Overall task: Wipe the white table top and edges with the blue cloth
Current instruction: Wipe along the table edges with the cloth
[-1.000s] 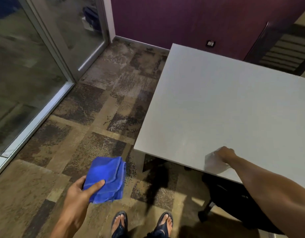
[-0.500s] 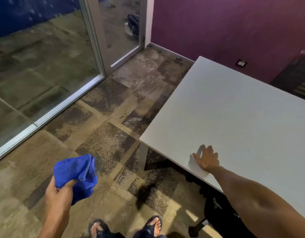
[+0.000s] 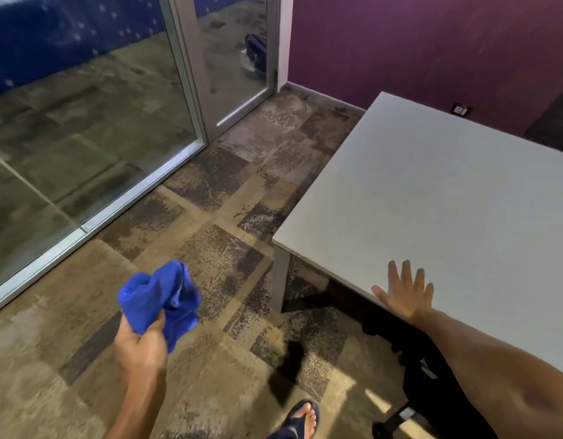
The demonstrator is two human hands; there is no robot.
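Hands apart — left hand (image 3: 140, 340) grips the bunched blue cloth (image 3: 161, 302) over the carpet (image 3: 210, 248), well clear of the table (image 3: 448, 198); right hand (image 3: 405, 294) lies flat, fingers spread, on its near edge

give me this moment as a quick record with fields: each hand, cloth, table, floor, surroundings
left hand: left hand grips the blue cloth, held over the floor, apart from the table
right hand: right hand lies flat, fingers spread, on the white table near its front edge
cloth: bunched, not touching the table
table: white top, one white leg visible at the near left corner
floor: patchwork carpet in brown and tan
surroundings: glass door, purple wall, wall socket, black chair partly under the table
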